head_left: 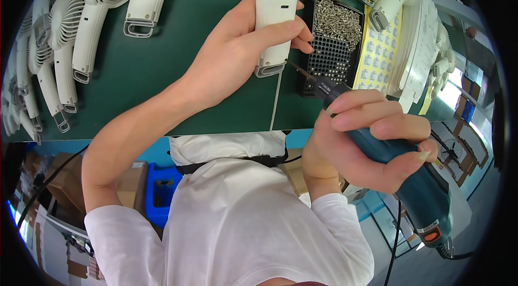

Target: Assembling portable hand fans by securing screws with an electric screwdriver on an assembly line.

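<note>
My left hand (240, 43) is closed around the handle of a white handheld fan (275, 8), its thumb lying across the front. The fan's round grille reaches past the top of the view, and a grey loop sits at the handle's lower end. In my right hand (372, 135) is a dark teal electric screwdriver (396, 151) with a black nose. Its thin bit points up and left, the tip at the lower right corner of the handle; whether it touches a screw is too small to tell.
Right of the fan stands a black screw tray (330, 62) holding many small screws. Beside it lie yellow label sheets (380, 51) and a white stack (413, 38) with more fans. Several white fans (89, 43) line the left of the green table (216, 116). A blue crate (156, 191) is below.
</note>
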The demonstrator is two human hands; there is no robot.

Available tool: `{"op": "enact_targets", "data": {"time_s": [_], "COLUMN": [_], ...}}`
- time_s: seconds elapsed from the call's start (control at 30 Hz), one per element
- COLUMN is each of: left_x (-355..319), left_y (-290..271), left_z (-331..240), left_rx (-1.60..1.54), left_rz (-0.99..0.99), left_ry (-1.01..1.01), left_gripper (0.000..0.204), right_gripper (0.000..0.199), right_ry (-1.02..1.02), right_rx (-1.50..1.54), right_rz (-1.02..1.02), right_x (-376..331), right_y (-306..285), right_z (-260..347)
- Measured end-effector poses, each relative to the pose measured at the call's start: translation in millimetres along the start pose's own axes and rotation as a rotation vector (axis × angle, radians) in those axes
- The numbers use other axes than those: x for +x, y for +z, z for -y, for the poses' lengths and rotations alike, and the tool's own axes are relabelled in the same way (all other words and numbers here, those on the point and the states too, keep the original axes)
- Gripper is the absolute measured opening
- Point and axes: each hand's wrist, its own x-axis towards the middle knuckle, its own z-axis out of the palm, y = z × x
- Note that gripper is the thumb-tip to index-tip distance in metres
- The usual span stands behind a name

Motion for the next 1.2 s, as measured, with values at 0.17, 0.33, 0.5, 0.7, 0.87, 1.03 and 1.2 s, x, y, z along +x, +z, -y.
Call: {"op": "enact_targets", "data": {"time_s": [0.17, 0.33, 0.5, 0.7, 0.87, 1.03, 1.2], "left_x": [-2.7, 2.3, -10.8, -9.5, 17.6, 41.6, 59.7], "left_y": [2.0, 4.7, 13.2, 15.1, -5.3, -38.5, -80.1], "left_z": [-6.5, -3.8, -15.1, -48.1, -118.3, -154.9, -143.0], "left_rx": [0.002, -0.065, 0.152, 0.480, 0.971, 1.127, 1.729], "left_rz": [-0.012, 0.021, -0.038, -0.154, -0.466, -0.601, -0.723], "left_ry": [0.003, -0.019, -0.014, 0.184, 0.417, 0.309, 0.472], "left_gripper": [0.037, 0.037, 0.040, 0.038, 0.047, 0.053, 0.047], "right_gripper": [0.027, 0.024, 0.023, 0.027, 0.023, 0.023, 0.026], "right_ry": [-0.026, 0.018, 0.121, 0.343, 0.541, 0.599, 0.561], "right_rx": [0.012, -0.003, -0.127, 0.027, 0.228, 0.264, 0.234], "right_rz": [-0.067, -0.160, -0.270, -0.380, -0.317, -0.227, -0.207], "right_x": [10.0, 48.2, 88.2, 88.1, 91.5, 89.2, 83.7], "right_y": [2.8, -19.9, -24.2, -41.9, -47.6, -42.0, -39.7], "right_z": [6.7, 14.5, -0.8, -16.8, -13.8, -14.7, -13.3]}}
